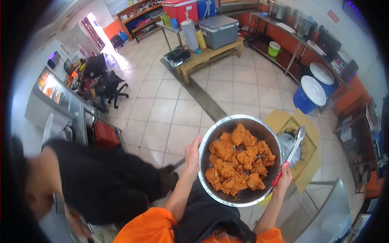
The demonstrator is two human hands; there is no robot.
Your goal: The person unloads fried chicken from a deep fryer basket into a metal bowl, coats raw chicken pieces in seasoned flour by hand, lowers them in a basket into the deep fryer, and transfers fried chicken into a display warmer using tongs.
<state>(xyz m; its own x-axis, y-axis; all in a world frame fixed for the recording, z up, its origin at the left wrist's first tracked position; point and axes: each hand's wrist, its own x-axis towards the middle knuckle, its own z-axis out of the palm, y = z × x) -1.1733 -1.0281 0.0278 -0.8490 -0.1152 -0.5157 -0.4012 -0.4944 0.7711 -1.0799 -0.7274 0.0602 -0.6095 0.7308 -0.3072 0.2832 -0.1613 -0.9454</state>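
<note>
A wide metal bowl [205,187] with a shiny rim is held in front of my body. Several pieces of breaded fried chicken [238,160] lie inside it. My left hand [192,155] grips the bowl's left side, thumb near the rim and the other fingers hidden beneath. On the right side, my right hand [283,178] is closed around the red handle of metal tongs [295,146] and also supports the bowl. The tongs point up and away, outside the rim. Whether their jaws are apart is hard to see.
A person in black [101,182] bends close on my left. An open cardboard box [308,172] with a plastic liner stands beyond the bowl. Blue lidded drums [308,97], a wooden bench [214,54] with a grey cooler [219,30], and a metal table [328,214] stand around the tiled floor.
</note>
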